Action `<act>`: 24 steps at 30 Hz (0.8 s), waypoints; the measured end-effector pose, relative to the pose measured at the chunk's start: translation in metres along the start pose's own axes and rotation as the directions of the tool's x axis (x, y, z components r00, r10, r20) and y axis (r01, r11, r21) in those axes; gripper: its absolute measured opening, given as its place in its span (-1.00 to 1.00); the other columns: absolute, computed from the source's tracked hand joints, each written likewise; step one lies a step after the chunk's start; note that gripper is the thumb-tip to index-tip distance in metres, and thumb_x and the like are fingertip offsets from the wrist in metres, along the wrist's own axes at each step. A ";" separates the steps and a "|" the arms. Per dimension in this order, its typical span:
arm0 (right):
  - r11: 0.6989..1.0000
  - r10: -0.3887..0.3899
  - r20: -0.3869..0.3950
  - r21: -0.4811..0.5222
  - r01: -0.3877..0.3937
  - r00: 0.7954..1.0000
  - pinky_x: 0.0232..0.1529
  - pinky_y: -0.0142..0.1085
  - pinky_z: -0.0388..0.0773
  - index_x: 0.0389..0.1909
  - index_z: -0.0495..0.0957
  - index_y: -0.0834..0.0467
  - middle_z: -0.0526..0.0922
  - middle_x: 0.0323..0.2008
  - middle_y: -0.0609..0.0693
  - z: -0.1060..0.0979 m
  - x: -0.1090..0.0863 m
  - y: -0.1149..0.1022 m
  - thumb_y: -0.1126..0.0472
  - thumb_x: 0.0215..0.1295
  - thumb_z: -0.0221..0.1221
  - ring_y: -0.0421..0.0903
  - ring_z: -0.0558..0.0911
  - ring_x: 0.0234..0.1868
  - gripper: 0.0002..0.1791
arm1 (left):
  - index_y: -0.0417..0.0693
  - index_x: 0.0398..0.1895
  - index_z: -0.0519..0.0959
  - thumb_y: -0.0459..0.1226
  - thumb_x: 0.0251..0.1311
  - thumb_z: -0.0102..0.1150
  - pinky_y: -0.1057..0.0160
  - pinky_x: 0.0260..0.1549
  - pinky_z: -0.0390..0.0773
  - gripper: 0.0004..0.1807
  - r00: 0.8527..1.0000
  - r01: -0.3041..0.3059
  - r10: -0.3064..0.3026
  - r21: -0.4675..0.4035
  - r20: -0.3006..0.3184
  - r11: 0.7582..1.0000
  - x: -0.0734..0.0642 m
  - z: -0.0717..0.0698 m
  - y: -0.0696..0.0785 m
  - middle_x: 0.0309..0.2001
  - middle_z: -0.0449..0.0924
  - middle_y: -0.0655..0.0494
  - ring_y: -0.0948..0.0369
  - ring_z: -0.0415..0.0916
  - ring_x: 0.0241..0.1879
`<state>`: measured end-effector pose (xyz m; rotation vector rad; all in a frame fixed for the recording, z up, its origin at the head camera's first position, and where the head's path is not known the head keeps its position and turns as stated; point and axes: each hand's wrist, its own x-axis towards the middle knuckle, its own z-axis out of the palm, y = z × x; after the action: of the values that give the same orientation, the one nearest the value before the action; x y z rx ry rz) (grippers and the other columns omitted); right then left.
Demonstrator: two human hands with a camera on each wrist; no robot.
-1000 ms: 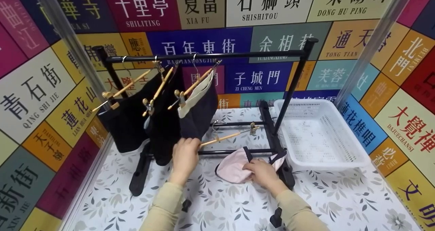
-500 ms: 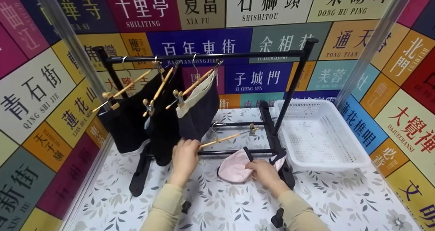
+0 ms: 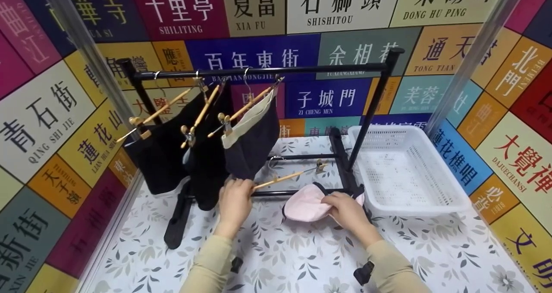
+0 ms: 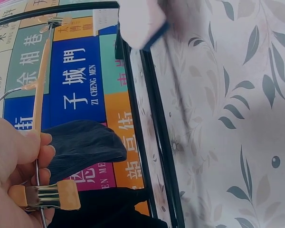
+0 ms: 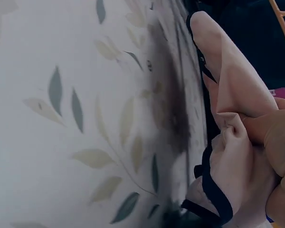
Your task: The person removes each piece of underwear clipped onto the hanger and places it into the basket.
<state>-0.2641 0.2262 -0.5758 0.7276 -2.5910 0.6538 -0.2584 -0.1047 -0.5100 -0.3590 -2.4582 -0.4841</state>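
Note:
My left hand [image 3: 235, 203] grips one end of a wooden clip hanger [image 3: 281, 179], held level low in front of the rack. In the left wrist view the fingers close round the hanger's bar, beside a wood-and-metal clip [image 4: 45, 194]; a second clip [image 4: 54, 21] sits at the far end. A small pale pink garment with dark trim [image 3: 304, 203] is pinched in my right hand [image 3: 348, 214], to the right of the hanger and apart from it. The right wrist view shows the pink cloth [image 5: 240, 76] bunched at the thumb; its exact kind is unclear.
On the black rack [image 3: 297, 70] hang dark garments on clip hangers, among them a black one [image 3: 159, 159] and a dark grey one with a cream band [image 3: 254, 138]. A white plastic basket [image 3: 431, 209] stands right of the rack, on the leaf-patterned tabletop [image 3: 276, 258].
My right hand has moved slightly right and up with the pink garment, which has shifted likewise. The left hand and its hanger stay almost where they were. The cream-banded garment has swung slightly.

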 end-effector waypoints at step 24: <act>0.982 0.151 -0.159 0.139 -0.129 0.976 0.01 0.08 0.50 -0.20 0.70 0.13 0.68 -0.20 0.06 -0.099 0.018 0.014 0.48 0.11 0.32 0.14 0.64 -0.11 -0.73 | -0.03 -0.36 0.60 -0.33 0.12 0.34 -0.02 -0.38 0.43 -0.91 0.998 0.026 -0.026 0.009 0.056 1.000 -0.001 -0.001 -0.005 -0.37 0.61 0.06 -0.01 0.49 -0.32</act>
<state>-0.2644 0.2819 -0.4906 0.5055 -2.4765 0.8925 -0.2587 -0.1101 -0.5114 -0.3417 -2.5209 -0.4806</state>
